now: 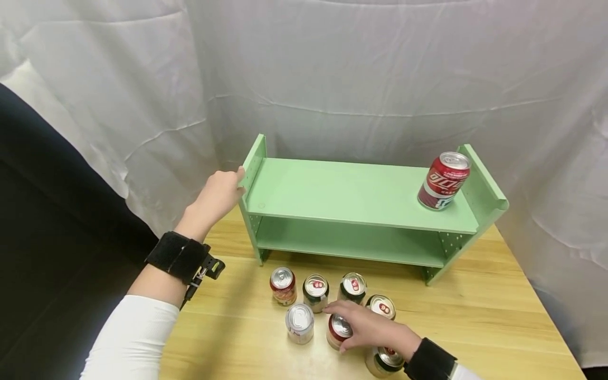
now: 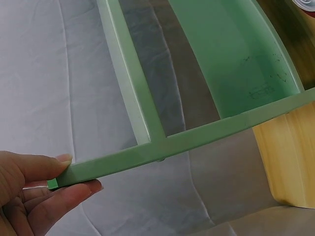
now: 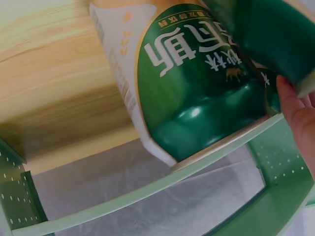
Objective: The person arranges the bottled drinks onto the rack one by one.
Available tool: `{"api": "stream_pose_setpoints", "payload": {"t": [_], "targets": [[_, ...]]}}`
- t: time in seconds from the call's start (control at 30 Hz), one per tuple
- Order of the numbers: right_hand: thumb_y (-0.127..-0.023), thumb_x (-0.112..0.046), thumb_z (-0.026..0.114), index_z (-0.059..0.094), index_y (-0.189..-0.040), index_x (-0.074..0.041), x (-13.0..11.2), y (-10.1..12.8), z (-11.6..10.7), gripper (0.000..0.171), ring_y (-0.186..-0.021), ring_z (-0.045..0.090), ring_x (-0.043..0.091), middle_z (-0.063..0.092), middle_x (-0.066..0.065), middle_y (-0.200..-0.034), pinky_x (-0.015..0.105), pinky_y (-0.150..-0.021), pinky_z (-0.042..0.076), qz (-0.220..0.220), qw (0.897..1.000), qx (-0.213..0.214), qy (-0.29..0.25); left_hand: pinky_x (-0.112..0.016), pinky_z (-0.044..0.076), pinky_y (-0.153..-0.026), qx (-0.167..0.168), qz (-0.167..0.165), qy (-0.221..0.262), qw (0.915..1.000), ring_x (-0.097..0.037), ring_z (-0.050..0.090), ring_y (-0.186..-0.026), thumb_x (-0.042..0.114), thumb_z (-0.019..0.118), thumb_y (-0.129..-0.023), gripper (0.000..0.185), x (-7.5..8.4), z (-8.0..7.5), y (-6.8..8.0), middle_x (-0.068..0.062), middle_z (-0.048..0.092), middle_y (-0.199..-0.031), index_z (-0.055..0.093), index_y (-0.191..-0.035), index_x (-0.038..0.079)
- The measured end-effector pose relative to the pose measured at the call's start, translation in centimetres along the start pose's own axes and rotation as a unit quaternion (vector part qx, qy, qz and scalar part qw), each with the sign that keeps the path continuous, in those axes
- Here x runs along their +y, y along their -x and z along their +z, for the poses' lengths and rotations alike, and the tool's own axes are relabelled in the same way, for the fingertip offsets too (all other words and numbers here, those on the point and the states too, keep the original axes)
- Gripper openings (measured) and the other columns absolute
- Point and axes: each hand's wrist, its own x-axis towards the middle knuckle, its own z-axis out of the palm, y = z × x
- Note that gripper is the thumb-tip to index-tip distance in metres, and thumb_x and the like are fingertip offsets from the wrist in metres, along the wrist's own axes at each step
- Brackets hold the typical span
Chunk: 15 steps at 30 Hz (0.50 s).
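Under your right hand [image 1: 375, 330] stands a red-topped can [image 1: 338, 331] on the wooden table [image 1: 499, 316]. Your fingers curl over its top and side, gripping it. In the right wrist view your fingertips [image 3: 295, 108] lie just beside a green can [image 3: 197, 88], close to the lens; that view does not show which can of the cluster this is.

Around the gripped can stand six more cans, all upright. A silver-topped can [image 1: 300, 323] is just beside it, on the far side from your wrist. Beyond your fingertips stand three cans in a row [image 1: 315, 292], and a fourth can [image 1: 381, 306] stands beside your knuckles. Another can [image 1: 383, 361] is partly hidden under your wrist.

Beyond the cluster stands the green two-tier shelf [image 1: 342, 195]. Your left hand [image 1: 216, 198] grips its nearest end panel; the left wrist view shows your thumb [image 2: 44, 164] and forefinger pinching the panel's edge [image 2: 147, 160].

Well apart from both hands, a red cola can [image 1: 443, 181] stands upright on the top tier, at the far end from your left hand. White cloth [image 1: 332, 68] hangs behind the shelf.
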Motion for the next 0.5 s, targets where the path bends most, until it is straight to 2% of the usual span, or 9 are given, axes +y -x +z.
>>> {"api": "stream_pose_setpoints", "payload": {"t": [0.13,0.3,0.4,0.5], "targets": [[-0.064,-0.031,0.084,0.049,-0.135,-0.011,-0.28,-0.41,0.39,0.082,-0.123,0.048,0.028,0.050,0.008,-0.136,0.043,-0.098,0.044,0.020,1.000,-0.012,0.015,-0.039,0.044,-0.069,-0.008,-0.001,0.006,1.0000,-0.032,0.056,-0.081,0.005,0.052,-0.093,0.055,-0.03,-0.44,0.17,-0.033,0.049,-0.130,0.032,-0.141,-0.010],[-0.062,-0.024,0.087,0.050,-0.133,-0.010,-0.30,-0.77,0.72,0.081,-0.116,0.053,0.027,0.051,0.009,-0.131,0.040,-0.091,0.048,0.047,0.998,-0.032,0.019,-0.041,0.044,-0.073,-0.013,0.001,0.019,0.9997,-0.035,0.057,-0.089,0.004,0.052,-0.092,0.055,-0.03,-0.63,0.07,-0.033,0.045,-0.134,0.031,-0.141,-0.010],[-0.059,-0.021,0.089,0.051,-0.131,-0.010,-0.06,-0.87,0.94,0.082,-0.109,0.056,0.023,0.053,0.007,-0.125,0.036,-0.086,0.051,0.053,0.998,-0.037,0.020,-0.045,0.047,-0.083,-0.012,0.005,0.018,0.9997,-0.042,0.057,-0.104,0.005,0.054,-0.092,0.055,-0.06,-0.62,-0.01,-0.033,0.046,-0.133,0.033,-0.141,-0.010],[-0.056,-0.019,0.090,0.052,-0.128,-0.012,0.20,-0.87,1.10,0.081,-0.102,0.059,0.019,0.054,0.004,-0.120,0.033,-0.079,0.052,0.057,0.997,-0.036,0.023,-0.049,0.044,-0.094,-0.011,0.005,0.020,0.9997,-0.046,0.051,-0.114,0.008,0.056,-0.092,0.056,-0.16,-0.57,-0.09,-0.031,0.045,-0.134,0.034,-0.141,-0.007]]}}
